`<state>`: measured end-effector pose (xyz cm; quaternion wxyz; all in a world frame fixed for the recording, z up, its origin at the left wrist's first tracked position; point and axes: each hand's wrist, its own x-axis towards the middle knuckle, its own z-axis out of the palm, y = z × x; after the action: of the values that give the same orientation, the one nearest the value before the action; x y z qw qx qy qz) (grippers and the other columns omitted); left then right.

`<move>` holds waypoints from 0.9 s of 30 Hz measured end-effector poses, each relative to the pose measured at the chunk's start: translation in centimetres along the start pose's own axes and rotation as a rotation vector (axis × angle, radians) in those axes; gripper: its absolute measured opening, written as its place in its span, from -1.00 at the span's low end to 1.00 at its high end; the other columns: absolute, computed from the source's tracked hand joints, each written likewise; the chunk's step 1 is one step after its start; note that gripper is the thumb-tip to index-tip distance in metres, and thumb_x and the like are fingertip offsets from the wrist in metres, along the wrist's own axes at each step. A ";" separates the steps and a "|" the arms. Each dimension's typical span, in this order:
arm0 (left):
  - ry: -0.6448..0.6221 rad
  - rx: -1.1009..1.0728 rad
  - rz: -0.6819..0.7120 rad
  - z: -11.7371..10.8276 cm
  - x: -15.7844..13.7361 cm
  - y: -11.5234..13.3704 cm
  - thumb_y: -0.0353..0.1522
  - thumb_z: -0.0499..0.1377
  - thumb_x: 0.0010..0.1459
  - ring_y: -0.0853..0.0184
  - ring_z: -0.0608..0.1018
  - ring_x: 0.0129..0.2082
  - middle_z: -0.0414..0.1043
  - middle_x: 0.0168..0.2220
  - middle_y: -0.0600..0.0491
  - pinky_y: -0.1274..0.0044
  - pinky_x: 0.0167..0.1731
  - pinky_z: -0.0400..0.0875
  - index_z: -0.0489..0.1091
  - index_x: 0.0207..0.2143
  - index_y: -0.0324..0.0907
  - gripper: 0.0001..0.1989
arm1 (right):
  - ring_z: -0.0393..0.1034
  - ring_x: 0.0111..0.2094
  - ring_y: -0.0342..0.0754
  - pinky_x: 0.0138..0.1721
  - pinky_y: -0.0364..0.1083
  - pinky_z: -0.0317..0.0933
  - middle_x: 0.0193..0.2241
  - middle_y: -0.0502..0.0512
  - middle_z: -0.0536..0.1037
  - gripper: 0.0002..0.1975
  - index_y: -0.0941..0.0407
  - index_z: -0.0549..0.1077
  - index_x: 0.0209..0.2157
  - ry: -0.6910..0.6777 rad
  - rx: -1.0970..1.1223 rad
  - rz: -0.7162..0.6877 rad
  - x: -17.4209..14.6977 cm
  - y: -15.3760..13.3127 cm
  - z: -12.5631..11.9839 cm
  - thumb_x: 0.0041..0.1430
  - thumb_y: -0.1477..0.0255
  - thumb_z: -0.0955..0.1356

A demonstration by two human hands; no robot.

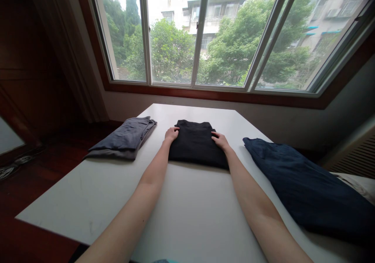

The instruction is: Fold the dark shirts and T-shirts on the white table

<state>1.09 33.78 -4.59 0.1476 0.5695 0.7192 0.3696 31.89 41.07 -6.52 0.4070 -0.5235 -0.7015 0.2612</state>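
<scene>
Cloth (197,144), black and folded, is set at twelve o'clock on the white surface (190,212), with its nine o'clock edge touched by the left hand (172,133) and its three o'clock edge by the right hand (220,140). Each grip is partly curled, though whether either edge is pinched cannot be told; by an uneven tug, the layers could be skewed or creased.

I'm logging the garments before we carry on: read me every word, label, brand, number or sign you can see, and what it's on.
No readable text anywhere in this view.
Black garment: no lettering or label visible.
Gray garment: none visible.
Dark blue garment: none visible.
White table: none visible.
Any label folded inside would be hidden.
</scene>
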 end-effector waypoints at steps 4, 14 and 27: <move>-0.017 -0.008 0.010 0.1 0.1 -0.2 -0.39 0.11 0.18 0.23 0.47 0.09 0.46 0.08 0.05 0.48 0.12 0.29 0.50 0.01 -0.06 -0.64 | 0.36 0.11 0.08 0.20 0.04 0.13 0.03 0.18 0.52 -0.59 0.17 0.54 -0.04 -0.008 0.004 0.010 0.0 0.1 0.0 0.01 0.50 0.34; -0.094 -0.118 0.115 0.1 1.1 -0.3 -0.51 0.10 0.14 0.26 0.41 0.16 0.38 0.15 -0.04 0.50 0.19 0.22 0.41 0.11 -0.20 -0.54 | 0.37 0.09 0.11 0.20 0.08 0.13 -0.01 0.14 0.55 -0.58 0.14 0.56 -0.10 -0.094 0.078 0.050 0.2 -1.0 -0.3 -0.06 0.55 0.34; -0.087 -0.214 0.265 -2.6 1.4 4.4 -0.49 0.07 0.16 0.16 0.34 0.22 0.33 0.18 -0.12 0.39 0.25 0.13 0.39 0.13 -0.32 -0.54 | 0.27 0.17 0.17 0.21 0.14 0.10 0.10 0.16 0.46 -0.52 0.12 0.52 -0.02 -0.142 0.259 -0.025 0.8 -4.8 -4.0 -0.05 0.39 0.41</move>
<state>2.15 34.47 0.50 0.1884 0.6558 0.5875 0.4350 32.73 40.06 -0.36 0.4236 -0.4380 -0.6954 0.3810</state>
